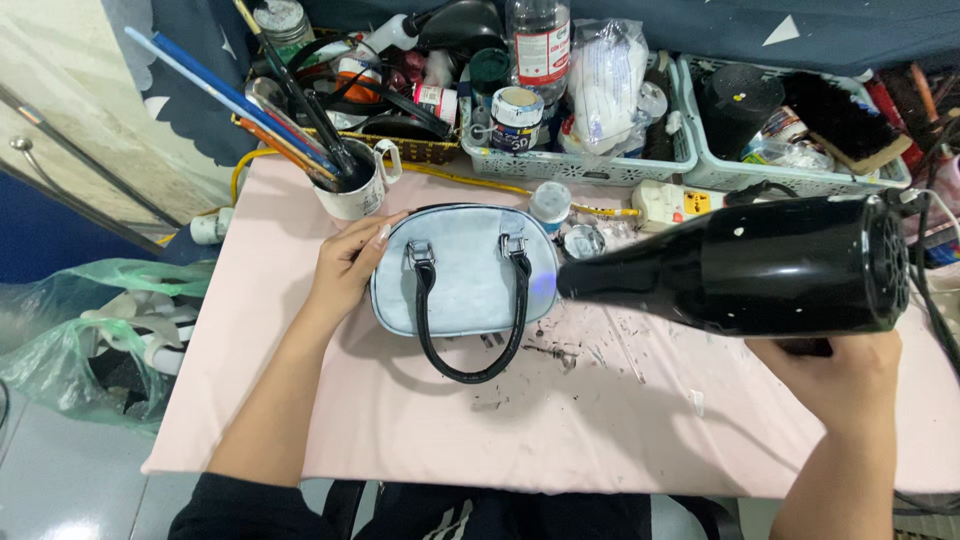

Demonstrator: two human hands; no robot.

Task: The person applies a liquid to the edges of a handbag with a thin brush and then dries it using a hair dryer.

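A small pale blue handbag (pixel 462 270) with black handles lies flat on the pink table cover (pixel 560 430). My left hand (pixel 350 262) rests on the bag's left edge, fingers spread along it. My right hand (pixel 835 380) grips the handle of a black hair dryer (pixel 760 265). The dryer's nozzle points left at the bag's right side, close to it.
A white mug (pixel 355 190) full of brushes stands behind the bag. Pale baskets (pixel 590 165) with jars, a bottle and bags line the back edge. Black flakes (pixel 580 350) dot the cover. A green plastic bag (pixel 90 330) sits on the floor at left.
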